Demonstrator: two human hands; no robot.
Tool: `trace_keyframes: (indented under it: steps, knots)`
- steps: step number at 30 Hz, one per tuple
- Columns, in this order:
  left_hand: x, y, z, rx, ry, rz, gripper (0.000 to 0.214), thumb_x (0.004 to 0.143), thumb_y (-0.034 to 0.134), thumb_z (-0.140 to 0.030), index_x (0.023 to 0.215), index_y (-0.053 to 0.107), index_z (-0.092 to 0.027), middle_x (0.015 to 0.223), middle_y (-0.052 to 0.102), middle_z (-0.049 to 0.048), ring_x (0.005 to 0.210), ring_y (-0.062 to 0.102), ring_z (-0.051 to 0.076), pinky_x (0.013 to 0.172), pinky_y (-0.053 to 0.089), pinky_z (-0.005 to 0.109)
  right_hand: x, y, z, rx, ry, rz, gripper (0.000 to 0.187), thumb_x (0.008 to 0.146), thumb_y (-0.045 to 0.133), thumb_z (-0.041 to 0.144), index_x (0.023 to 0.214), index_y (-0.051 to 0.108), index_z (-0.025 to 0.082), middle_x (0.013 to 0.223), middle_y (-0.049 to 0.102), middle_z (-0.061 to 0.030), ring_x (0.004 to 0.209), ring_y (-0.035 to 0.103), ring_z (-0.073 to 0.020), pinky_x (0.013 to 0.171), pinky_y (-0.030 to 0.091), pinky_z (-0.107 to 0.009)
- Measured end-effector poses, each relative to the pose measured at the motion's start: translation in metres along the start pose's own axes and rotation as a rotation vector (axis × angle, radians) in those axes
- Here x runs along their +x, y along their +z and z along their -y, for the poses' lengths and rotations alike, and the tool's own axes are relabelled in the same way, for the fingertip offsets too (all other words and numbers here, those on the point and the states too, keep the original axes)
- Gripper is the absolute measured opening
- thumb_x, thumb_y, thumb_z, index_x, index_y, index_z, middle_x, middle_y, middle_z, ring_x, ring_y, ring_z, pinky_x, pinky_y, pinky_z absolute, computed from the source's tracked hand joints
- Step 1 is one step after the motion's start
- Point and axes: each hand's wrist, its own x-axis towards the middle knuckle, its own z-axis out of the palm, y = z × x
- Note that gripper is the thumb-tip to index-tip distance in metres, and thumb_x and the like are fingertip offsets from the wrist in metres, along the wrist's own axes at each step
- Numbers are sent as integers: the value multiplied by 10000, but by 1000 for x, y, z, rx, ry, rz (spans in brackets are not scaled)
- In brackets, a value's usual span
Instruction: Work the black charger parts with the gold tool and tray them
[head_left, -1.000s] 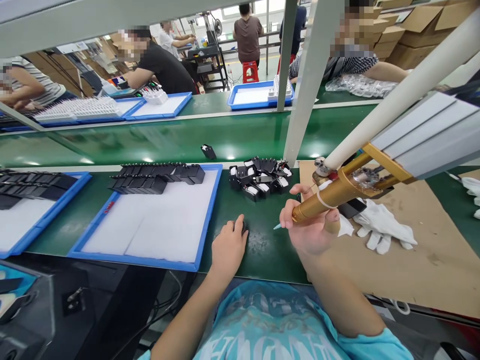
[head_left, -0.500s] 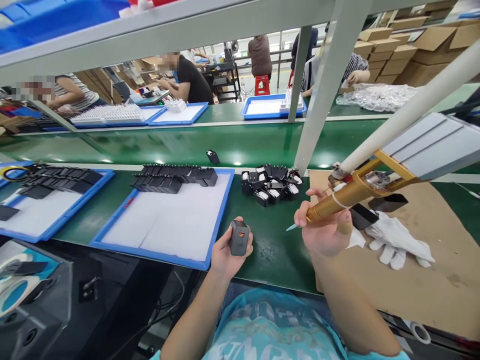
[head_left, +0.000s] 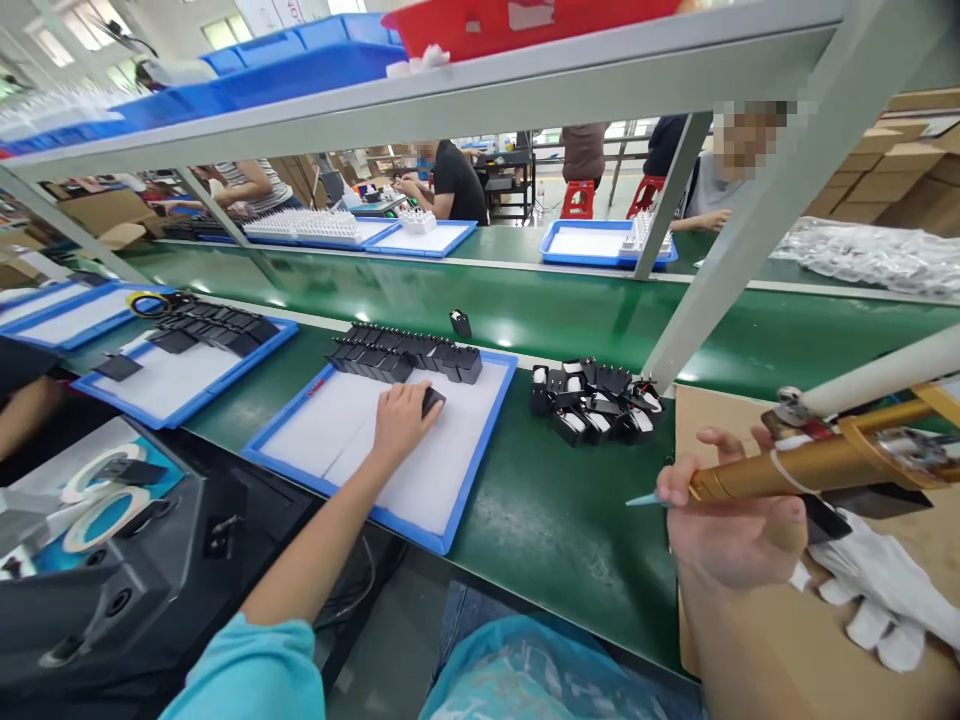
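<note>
My left hand point(head_left: 401, 420) is closed on a small black plastic case point(head_left: 433, 400), like a charger housing, over the white-lined blue tray point(head_left: 442, 535). Rows of similar black cases point(head_left: 375, 355) stand along that tray's far side, just beyond my fingers. At the right, my right hand point(head_left: 735, 520) is wrapped around a gold cylindrical hand tool point(head_left: 780, 475) that joins a white pole. A pale blue pointed tip point(head_left: 643, 500) sticks out to the left by my fingers. Between the hands, a pile of black cases with white insides point(head_left: 596, 400) lies on the green bench.
White gloves point(head_left: 877, 580) lie on brown cardboard point(head_left: 694, 440) at right. Another blue tray point(head_left: 169, 405) of black cases sits left, above tape rolls point(head_left: 105, 520). One black case point(head_left: 460, 322) lies on the green surface behind. A metal shelf frame point(head_left: 750, 230) crosses ahead; people work beyond.
My left hand has moved left and forward with the black case, from in front of my body to over the tray. My view has turned left; my right hand keeps its hold on the tool.
</note>
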Motion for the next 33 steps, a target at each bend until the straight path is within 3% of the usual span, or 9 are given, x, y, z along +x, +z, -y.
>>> trace_keyframes:
  steps: [4, 10, 13, 17, 20, 23, 26, 30, 33]
  knots:
    - [42, 14, 42, 145, -4, 21, 423, 918, 485, -379, 1246, 585, -131, 1163, 604, 208, 1202, 465, 378, 1028, 313, 510, 0, -10, -4, 13, -2, 20, 390, 809, 555, 571, 1073, 634, 296, 1085, 590, -34, 451, 546, -119, 403, 422, -346]
    - [87, 12, 46, 147, -158, 1, 754, 830, 617, -487, 1471, 349, -193, 1472, 348, 210, 1356, 305, 416, 1072, 299, 543, 0, -12, -8, 17, -26, 28, 438, 816, 538, 597, 1115, 631, 292, 1082, 596, -37, 443, 544, -116, 363, 405, -335]
    - [146, 15, 48, 1, -214, 150, 766, 860, 558, -519, 1504, 270, -223, 1499, 351, 169, 1381, 322, 371, 1095, 331, 496, 2, -9, -8, 22, -43, 27, 486, 817, 508, 664, 1120, 631, 305, 1054, 614, -21, 405, 527, -107, 319, 368, -322]
    - [229, 34, 49, -37, -309, 405, 897, 693, 758, -457, 1466, 364, -229, 1539, 310, 204, 1299, 462, 398, 1004, 449, 484, 3, -6, -3, -27, -12, 31, 534, 801, 504, 711, 1166, 612, 335, 1044, 619, -27, 416, 540, -114, 331, 379, -314]
    - [260, 51, 41, -40, -340, 526, 830, 556, 846, -413, 1301, 561, -182, 1346, 548, 217, 1056, 638, 365, 805, 554, 434, 1, -2, 2, -45, 22, 16, 524, 802, 529, 682, 1189, 600, 336, 1031, 613, -33, 451, 556, -123, 373, 416, -309]
    - [270, 57, 30, -13, -341, 582, 581, 541, 834, -320, 1066, 677, -129, 1030, 704, 163, 876, 681, 325, 733, 567, 412, 1, 2, 4, -30, 32, 33, 526, 796, 548, 666, 1202, 596, 336, 970, 619, -30, 466, 557, -126, 386, 422, -295]
    - [267, 39, 18, -3, -284, 542, 459, 625, 773, -288, 1033, 678, -100, 975, 707, 137, 902, 671, 304, 823, 551, 418, 2, 5, 5, -18, 31, 57, 511, 806, 543, 656, 1207, 594, 343, 923, 613, -20, 467, 543, -123, 383, 423, -291]
    - [231, -24, -2, -72, -142, 477, 436, 784, 648, -318, 1200, 614, -193, 1106, 669, 33, 954, 644, 231, 922, 515, 416, 4, 6, 5, -2, 4, 76, 468, 812, 570, 616, 1193, 600, 345, 987, 581, -18, 465, 543, -104, 369, 430, -290]
    - [163, -74, -28, -297, 159, 453, 436, 804, 620, -385, 1212, 590, -235, 1188, 626, 21, 989, 623, 229, 917, 518, 401, 3, 7, 3, -5, -31, 58, 414, 818, 569, 583, 1124, 625, 310, 1059, 536, -27, 463, 553, -89, 360, 444, -296]
